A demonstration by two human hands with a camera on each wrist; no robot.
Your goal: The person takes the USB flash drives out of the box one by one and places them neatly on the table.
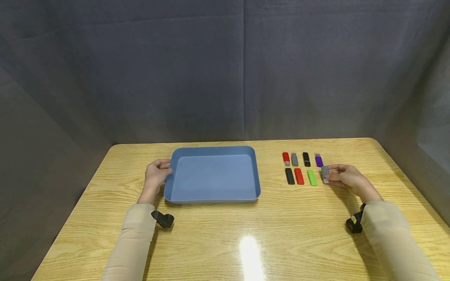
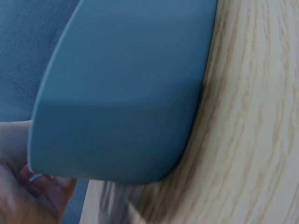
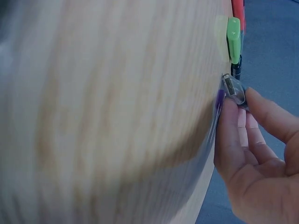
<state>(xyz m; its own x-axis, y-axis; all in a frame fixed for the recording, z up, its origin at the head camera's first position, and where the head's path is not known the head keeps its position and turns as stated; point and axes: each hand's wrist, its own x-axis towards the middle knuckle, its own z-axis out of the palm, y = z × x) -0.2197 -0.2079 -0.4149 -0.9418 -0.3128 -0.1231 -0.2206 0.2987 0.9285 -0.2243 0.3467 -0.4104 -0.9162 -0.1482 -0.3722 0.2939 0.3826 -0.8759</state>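
In the head view my left hand (image 1: 157,173) grips the left wall of a blue tray (image 1: 212,201), thumb over the rim. The left wrist view shows that hand (image 2: 28,186) at the tray's outer wall (image 2: 117,116). My right hand (image 1: 346,177) pinches a grey USB flash drive (image 1: 325,171) between thumb and fingers. Its metal plug (image 3: 229,86) shows in the right wrist view. Just left of it lies a green flash drive (image 1: 311,178), and behind it a purple one (image 1: 318,160).
Other flash drives lie in two rows: red (image 1: 286,159), grey (image 1: 294,159) and black (image 1: 306,159) behind, black (image 1: 290,176) and red (image 1: 299,176) in front. The wooden table (image 1: 211,242) ends at grey curtains (image 1: 175,78).
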